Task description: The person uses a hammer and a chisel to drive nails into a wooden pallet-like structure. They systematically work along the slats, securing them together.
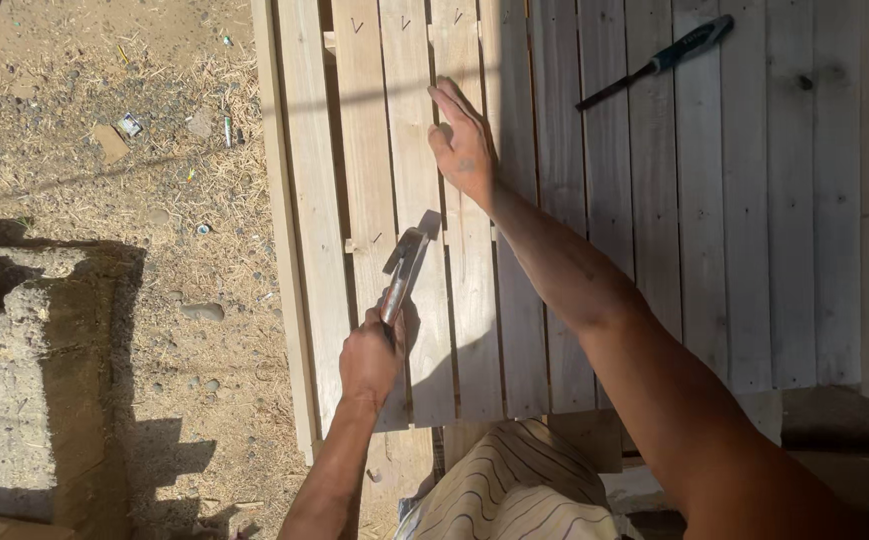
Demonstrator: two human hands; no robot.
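Sunlit wooden slats (744,200) are pressed flat by the open right hand (466,150); a heavy, rigid hammer (404,265) is gripped low on its handle by the left hand (369,360).

Light: hard, bright sunlight | Shadows: crisp, dark, cast by the hammer (406,262) on the pale wooden slats (754,200), deep beside the concrete block (14,380) | Glare: mild on the slats | Focus: sharp overall | Edges: lower right corner dark
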